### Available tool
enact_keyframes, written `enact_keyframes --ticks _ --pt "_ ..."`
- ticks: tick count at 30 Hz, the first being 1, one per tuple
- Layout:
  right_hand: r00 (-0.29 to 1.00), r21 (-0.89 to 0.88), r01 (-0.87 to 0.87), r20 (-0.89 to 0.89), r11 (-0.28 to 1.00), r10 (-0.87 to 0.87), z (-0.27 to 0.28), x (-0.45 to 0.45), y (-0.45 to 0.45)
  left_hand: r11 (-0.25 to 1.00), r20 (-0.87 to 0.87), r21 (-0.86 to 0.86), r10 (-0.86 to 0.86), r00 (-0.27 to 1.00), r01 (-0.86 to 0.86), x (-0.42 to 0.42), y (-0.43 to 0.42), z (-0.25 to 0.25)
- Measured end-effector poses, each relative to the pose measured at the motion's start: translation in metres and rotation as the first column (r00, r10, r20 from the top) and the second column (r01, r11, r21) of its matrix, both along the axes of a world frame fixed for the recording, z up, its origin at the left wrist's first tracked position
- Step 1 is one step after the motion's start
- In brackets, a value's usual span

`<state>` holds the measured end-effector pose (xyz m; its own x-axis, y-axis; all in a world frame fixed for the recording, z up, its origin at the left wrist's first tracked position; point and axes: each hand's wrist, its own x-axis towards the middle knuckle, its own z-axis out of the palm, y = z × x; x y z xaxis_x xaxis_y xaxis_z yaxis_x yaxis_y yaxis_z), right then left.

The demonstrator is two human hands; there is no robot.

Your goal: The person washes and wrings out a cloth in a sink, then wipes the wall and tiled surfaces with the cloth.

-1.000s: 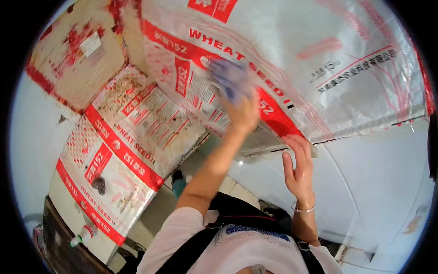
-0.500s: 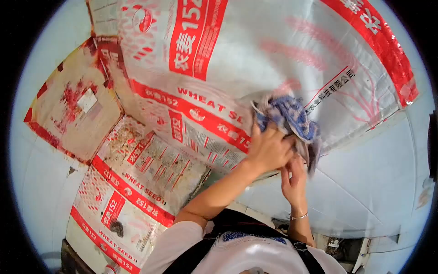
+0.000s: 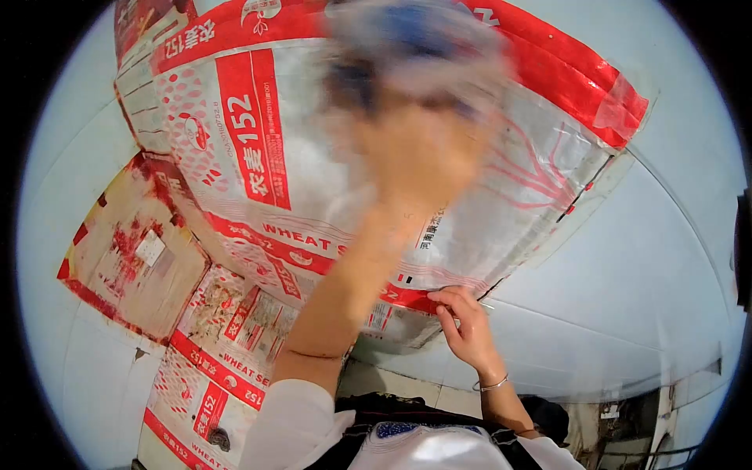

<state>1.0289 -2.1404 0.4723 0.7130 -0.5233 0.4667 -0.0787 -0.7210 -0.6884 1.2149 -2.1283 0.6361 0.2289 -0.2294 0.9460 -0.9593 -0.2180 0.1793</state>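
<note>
Clamped on a crumpled blue-and-grey cloth [image 3: 419, 39], probably light, soft, best bunched centrally, the left hand [image 3: 427, 149] is far over the red-and-silver plastic sheet [image 3: 313, 157], the right hand [image 3: 468, 325] resting unclosed on the sheet's near edge.

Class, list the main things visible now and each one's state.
Blue and grey cloth: bunched, blurred.
Bare left hand: holding the cloth, blurred.
Large red and silver printed plastic sheet: spread out, partly hidden.
Bare right hand: open, fingertips at that sheet's lower edge.
Silvery round bangle: around right wrist.
Flat beige panel: stained red.
Lower red printed sheet: dirty.
</note>
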Motion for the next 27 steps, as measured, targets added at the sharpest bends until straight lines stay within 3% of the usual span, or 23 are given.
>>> enact_keyframes --ticks 3,4,6,8,11,12,14,17,19,21,24,27 --pt "0.999 -0.037 -0.02 0.028 0.999 0.021 -0.006 -0.002 -0.003 0.907 0.266 -0.139 -0.352 0.898 0.397 -0.066 -0.019 -0.024" --pt "0.999 -0.04 -0.023 0.035 0.999 0.024 -0.009 -0.005 -0.006 0.899 0.229 -0.006 -0.424 0.876 0.437 -0.08 -0.012 -0.036" --pt "0.995 -0.112 -0.014 -0.102 0.994 0.003 -0.013 -0.013 -0.012 0.905 0.286 0.121 -0.426 0.858 0.408 -0.078 -0.006 -0.073" --pt "0.997 -0.085 -0.031 -0.071 0.996 0.025 -0.012 -0.012 -0.012 0.912 0.249 0.177 -0.406 0.879 0.371 -0.063 0.007 -0.102" --pt "0.999 -0.076 -0.051 -0.005 0.996 0.051 -0.004 -0.007 -0.006 0.936 0.199 0.268 -0.285 0.938 0.227 -0.034 0.013 -0.085" --pt "0.997 -0.113 -0.065 0.029 0.991 0.069 0.001 -0.006 -0.006 0.936 0.201 0.269 -0.286 0.937 0.228 -0.03 0.01 -0.062" --pt "0.998 -0.107 -0.067 0.006 0.992 0.068 0.0 -0.007 -0.007 0.972 0.203 0.009 -0.23 0.952 0.233 -0.03 0.009 -0.014" --pt "0.998 -0.111 -0.065 -0.004 0.992 0.065 0.001 -0.007 -0.008 0.957 0.172 -0.043 -0.274 0.946 0.285 -0.041 0.006 -0.025" --pt "0.998 -0.114 -0.065 0.007 0.991 0.066 -0.002 -0.01 -0.006 0.964 0.138 0.124 -0.253 0.958 0.236 -0.049 0.008 -0.086" --pt "0.998 -0.164 -0.049 -0.045 0.985 0.043 -0.005 -0.011 -0.007 0.959 0.153 0.111 -0.275 0.949 0.26 -0.057 0.019 -0.101" --pt "0.997 -0.233 -0.071 0.0 0.97 0.073 -0.004 -0.011 -0.009 0.944 0.106 0.091 -0.327 0.939 0.318 -0.055 0.013 -0.086" --pt "0.997 -0.118 -0.076 0.009 0.99 0.077 -0.003 -0.009 -0.006 0.958 0.063 0.142 -0.259 0.964 0.248 -0.043 0.009 -0.043"
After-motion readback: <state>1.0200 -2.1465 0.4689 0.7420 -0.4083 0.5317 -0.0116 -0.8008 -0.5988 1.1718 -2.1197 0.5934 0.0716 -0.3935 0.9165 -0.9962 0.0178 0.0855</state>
